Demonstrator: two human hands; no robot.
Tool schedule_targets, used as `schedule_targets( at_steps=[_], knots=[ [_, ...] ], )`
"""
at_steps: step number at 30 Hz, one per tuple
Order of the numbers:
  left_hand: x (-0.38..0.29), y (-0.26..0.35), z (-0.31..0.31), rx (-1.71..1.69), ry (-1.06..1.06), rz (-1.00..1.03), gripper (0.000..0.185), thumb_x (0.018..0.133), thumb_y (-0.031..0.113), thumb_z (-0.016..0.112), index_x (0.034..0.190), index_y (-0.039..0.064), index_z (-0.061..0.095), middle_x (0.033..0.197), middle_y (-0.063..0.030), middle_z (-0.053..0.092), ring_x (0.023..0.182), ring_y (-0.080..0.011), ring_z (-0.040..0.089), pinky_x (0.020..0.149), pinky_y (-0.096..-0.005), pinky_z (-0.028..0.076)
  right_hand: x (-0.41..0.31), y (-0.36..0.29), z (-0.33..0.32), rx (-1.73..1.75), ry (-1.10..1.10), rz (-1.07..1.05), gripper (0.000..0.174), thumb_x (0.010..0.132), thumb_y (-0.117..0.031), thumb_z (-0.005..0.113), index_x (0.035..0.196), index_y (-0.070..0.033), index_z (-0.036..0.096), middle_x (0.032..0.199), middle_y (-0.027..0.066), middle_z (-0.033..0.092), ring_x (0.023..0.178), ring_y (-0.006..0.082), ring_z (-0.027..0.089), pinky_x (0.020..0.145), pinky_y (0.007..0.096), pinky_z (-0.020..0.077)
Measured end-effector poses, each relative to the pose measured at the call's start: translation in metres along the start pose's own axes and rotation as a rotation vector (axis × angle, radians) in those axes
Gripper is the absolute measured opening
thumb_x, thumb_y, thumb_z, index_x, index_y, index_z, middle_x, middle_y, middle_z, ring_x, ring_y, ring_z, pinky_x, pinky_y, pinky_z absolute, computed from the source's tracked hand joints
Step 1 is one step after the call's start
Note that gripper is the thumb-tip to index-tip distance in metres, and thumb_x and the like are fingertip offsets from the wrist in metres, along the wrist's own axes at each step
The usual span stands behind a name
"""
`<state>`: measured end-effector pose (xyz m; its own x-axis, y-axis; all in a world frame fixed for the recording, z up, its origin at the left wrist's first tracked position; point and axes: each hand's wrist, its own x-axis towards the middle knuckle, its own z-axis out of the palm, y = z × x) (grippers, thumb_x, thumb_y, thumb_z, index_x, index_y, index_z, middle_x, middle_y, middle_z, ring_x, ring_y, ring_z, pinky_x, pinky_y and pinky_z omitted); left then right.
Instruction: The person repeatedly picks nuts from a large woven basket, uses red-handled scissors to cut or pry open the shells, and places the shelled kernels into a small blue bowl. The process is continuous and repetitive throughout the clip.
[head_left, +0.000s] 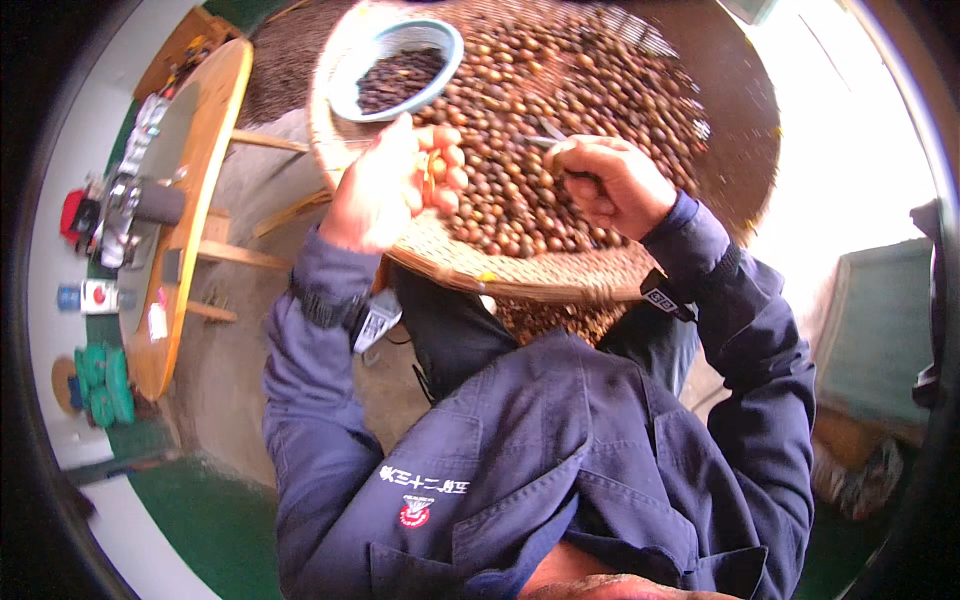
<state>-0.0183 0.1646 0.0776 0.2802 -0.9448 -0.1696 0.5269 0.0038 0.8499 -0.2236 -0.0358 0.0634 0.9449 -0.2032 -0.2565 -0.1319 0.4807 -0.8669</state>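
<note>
My left hand (390, 184) is turned palm up over the near left rim of a large round woven bamboo tray (517, 274). Its fingers curl around a small yellowish-brown piece (430, 172), perhaps fruit shell; glare hides its detail. My right hand (615, 180) grips what looks like a pair of scissors, its metal blades (546, 137) pointing left and slightly apart. Beneath both hands, round brown nut-like fruits (502, 202) cover much of the tray. A pale blue plastic bowl (442, 82) of dark seeds (401, 79) stands at the tray's far left.
Broken brown shells (555, 319) lie below the tray between my legs. To the left is a wooden table (217, 112) bearing a dark cylindrical container (159, 202) and other items. A greenish panel (874, 322) stands at right. Dark material (281, 67) spreads over the floor beyond the tray.
</note>
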Motion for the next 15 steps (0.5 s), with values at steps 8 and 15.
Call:
schedule_targets(
  at_steps=[8, 15],
  knots=[
    [-0.057, -0.107, 0.08, -0.091, -0.328, -0.423, 0.05, 0.102, 0.041, 0.038, 0.129, 0.0, 0.05, 0.1, -0.0126, 0.063, 0.081, -0.0217, 0.065, 0.064, -0.0319, 0.057, -0.089, 0.041, 0.013, -0.221, -0.071, 0.19, 0.023, 0.099, -0.023, 0.051, 0.101, -0.003, 0.062, 0.059, -0.0034, 0.047, 0.043, 0.0036, 0.038, 0.037, 0.0204, 0.0282],
    [-0.058, -0.129, 0.098, 0.105, -0.212, -0.446, 0.047, 0.102, 0.041, 0.037, 0.109, 0.001, 0.06, 0.078, -0.0083, 0.062, 0.056, -0.0139, 0.058, 0.044, -0.0239, 0.047, -0.112, 0.061, 0.021, -0.125, -0.097, 0.185, 0.023, 0.098, -0.022, 0.049, 0.097, -0.003, 0.063, 0.066, -0.0014, 0.055, 0.047, 0.0044, 0.042, 0.038, 0.0216, 0.03]
  ],
)
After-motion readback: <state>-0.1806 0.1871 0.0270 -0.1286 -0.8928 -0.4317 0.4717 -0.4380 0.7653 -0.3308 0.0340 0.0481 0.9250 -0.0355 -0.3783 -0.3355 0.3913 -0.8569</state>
